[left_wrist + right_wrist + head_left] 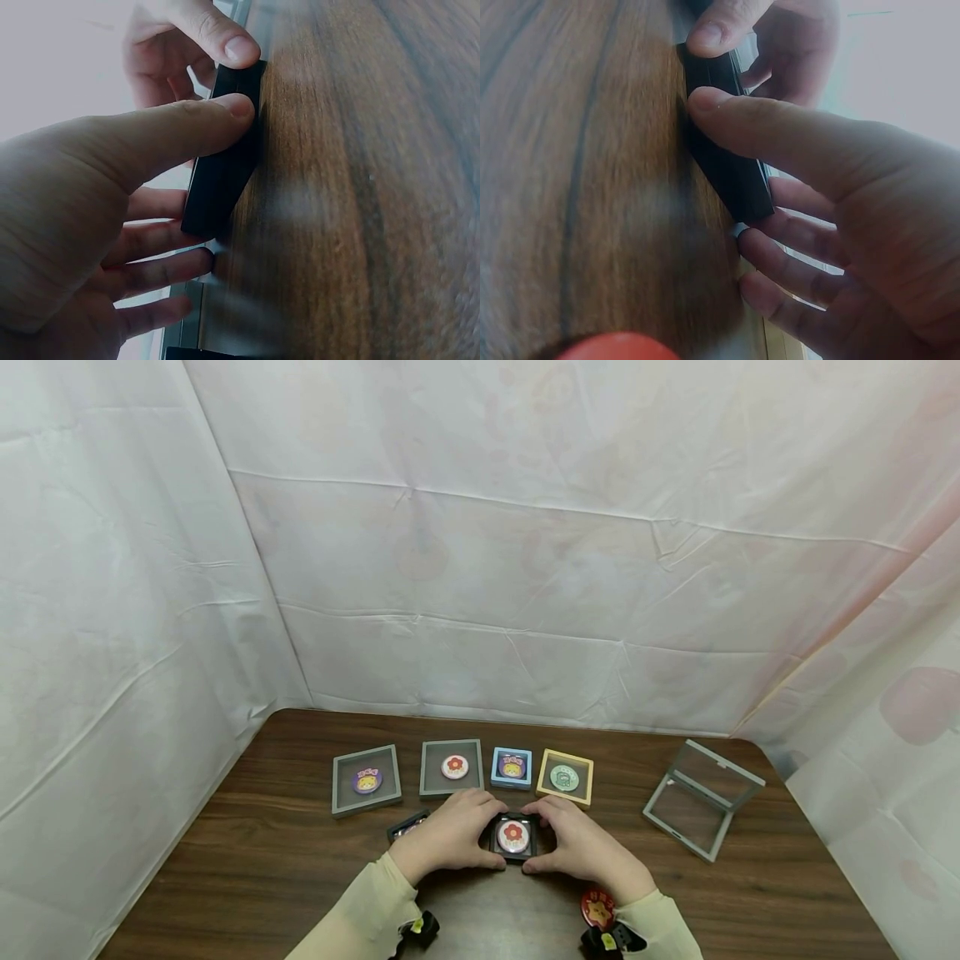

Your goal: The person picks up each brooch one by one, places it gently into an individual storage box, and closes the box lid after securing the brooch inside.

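Observation:
Between both hands sits a small black display frame, at the front middle of the table. Inside it shows a round white badge with a red flower. My left hand grips the frame's left side, and my right hand holds its right side. Both thumbs press on the near edge, close together, as the left wrist view shows on the black frame. In the right wrist view the fingers curl round the far side of the frame. The frame's underside is hidden.
Behind the hands stand two grey frames with badges, a blue frame and a yellow frame. Another dark frame is partly behind the left hand. An opened grey frame lies right. A red badge lies by the right wrist.

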### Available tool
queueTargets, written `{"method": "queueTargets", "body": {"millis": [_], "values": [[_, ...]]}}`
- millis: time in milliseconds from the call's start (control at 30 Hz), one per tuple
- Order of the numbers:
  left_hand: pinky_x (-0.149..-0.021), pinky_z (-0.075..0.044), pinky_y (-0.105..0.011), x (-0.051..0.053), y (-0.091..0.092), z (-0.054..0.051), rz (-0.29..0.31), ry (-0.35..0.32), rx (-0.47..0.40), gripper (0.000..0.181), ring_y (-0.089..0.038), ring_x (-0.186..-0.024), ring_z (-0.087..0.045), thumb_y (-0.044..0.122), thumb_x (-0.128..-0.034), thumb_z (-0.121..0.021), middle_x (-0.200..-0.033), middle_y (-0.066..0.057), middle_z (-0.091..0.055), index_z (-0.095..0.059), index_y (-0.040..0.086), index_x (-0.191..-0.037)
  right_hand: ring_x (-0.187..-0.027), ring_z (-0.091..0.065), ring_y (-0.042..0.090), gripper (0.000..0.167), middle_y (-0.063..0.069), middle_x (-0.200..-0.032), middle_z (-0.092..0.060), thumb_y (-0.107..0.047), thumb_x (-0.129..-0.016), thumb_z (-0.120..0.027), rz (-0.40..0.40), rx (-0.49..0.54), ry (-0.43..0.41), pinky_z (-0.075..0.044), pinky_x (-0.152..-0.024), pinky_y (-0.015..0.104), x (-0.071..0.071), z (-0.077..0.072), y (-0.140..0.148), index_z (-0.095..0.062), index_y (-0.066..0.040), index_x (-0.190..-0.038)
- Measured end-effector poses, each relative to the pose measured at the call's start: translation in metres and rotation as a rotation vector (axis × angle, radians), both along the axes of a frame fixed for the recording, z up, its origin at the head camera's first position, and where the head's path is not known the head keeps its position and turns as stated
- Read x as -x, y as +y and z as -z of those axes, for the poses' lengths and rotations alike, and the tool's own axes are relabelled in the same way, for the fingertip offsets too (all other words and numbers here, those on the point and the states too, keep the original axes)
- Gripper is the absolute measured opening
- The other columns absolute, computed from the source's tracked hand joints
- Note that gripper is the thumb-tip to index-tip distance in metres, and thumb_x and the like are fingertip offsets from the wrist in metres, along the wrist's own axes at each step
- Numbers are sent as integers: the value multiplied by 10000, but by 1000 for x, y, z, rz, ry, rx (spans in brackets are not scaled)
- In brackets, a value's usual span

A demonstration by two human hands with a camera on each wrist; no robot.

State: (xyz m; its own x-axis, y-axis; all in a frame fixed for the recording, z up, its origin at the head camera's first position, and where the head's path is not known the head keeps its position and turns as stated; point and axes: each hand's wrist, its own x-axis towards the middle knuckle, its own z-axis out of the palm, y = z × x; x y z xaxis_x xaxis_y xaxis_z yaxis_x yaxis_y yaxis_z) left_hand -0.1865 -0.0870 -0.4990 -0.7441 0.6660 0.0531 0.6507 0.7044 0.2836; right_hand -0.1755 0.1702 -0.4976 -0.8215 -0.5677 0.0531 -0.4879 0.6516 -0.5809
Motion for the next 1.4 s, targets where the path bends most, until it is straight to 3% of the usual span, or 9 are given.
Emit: {"method": "queueTargets", "body": {"millis": [533, 1400], "values": [[-1191, -444, -497, -1, 1, -5, -5, -22, -10, 715, -261, -1354, -601, 515, -847, -940, -1365, -31, -694, -698, 126, -1396, -1090, -619, 248, 749, 54, -1323, -651, -379, -792, -1011, -4, -1, -8, -541, -959, 426, 1, 0, 1, -680, -62, -1385], [-1155, -469, -481, 3, -6, 0, 13, -7, -46, 731, -225, -1313, -615, 530, -848, -930, -1370, -16, -699, -691, 135, -1414, -1091, -638, 256, 755, 45, -1350, -644, -402, -811, -997, -11, 22, -7, -553, -956, 425, 2, 3, 3, -672, -78, -1409]]}}
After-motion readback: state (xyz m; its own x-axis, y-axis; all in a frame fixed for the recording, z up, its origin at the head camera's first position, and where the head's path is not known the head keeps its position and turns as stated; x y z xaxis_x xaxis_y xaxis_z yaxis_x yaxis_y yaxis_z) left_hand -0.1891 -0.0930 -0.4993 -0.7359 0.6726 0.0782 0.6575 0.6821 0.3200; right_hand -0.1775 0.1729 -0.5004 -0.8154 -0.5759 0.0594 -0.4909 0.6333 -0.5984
